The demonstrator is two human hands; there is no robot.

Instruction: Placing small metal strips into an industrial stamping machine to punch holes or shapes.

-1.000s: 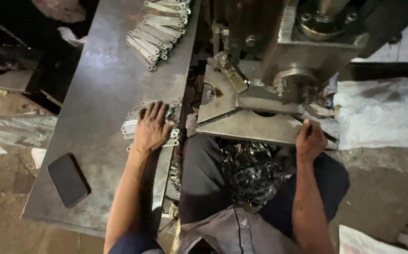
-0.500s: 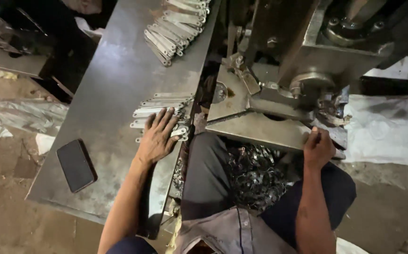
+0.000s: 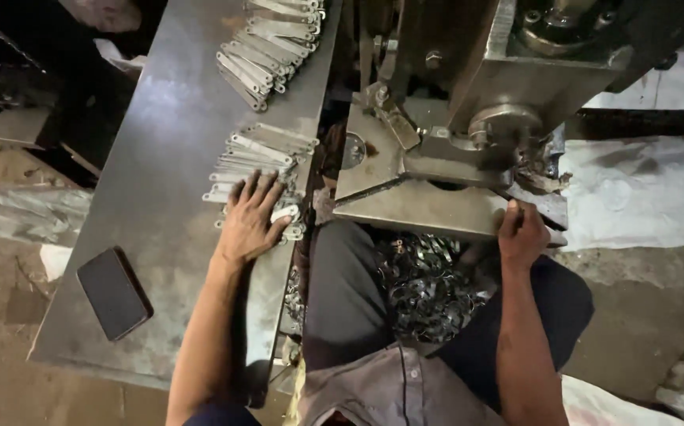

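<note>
Your left hand (image 3: 251, 221) lies spread, palm down, on the near row of flat metal strips (image 3: 255, 158) at the right edge of the desk (image 3: 160, 142); its fingertips cover the lowest strips, and I cannot tell whether it grips any. A second row of strips (image 3: 267, 47) lies farther up the desk, well apart. A dark phone (image 3: 113, 292) rests near the desk's front left corner. Your right hand (image 3: 521, 233) is curled over the front edge of the press plate (image 3: 428, 209), fingers closed on it. Scrap (image 3: 421, 284) is heaped between your knees below.
</note>
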